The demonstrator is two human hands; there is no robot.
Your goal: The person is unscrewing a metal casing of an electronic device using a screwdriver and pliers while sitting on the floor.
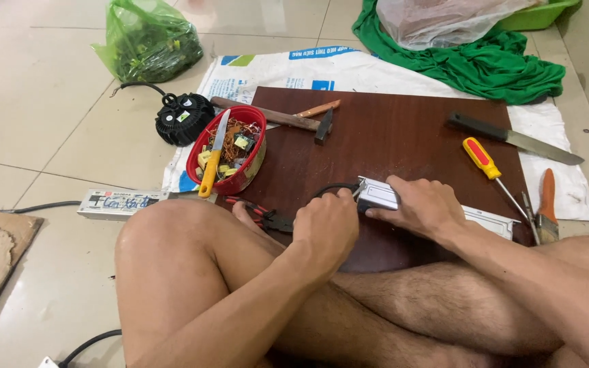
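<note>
A long silver metal box (pixel 378 193), an electrical driver unit, lies on the dark brown wooden board (pixel 403 136) in front of my crossed legs. My right hand (pixel 420 204) presses down on its middle and covers most of it. My left hand (pixel 327 221) is closed on the black cable (pixel 328 187) that loops out of the box's left end. Red-handled pliers (pixel 264 215) lie just left of my left hand, beside my knee.
A red bowl (pixel 250 167) of copper wire and small parts holds a yellow-handled knife (pixel 211 163). A hammer (pixel 274 117), large knife (pixel 512 138), red-yellow screwdriver (pixel 489 167) and orange-handled tool (pixel 547 204) lie around the board. Round black unit (pixel 184 118), another silver box (pixel 121 202), green bag (pixel 150 39).
</note>
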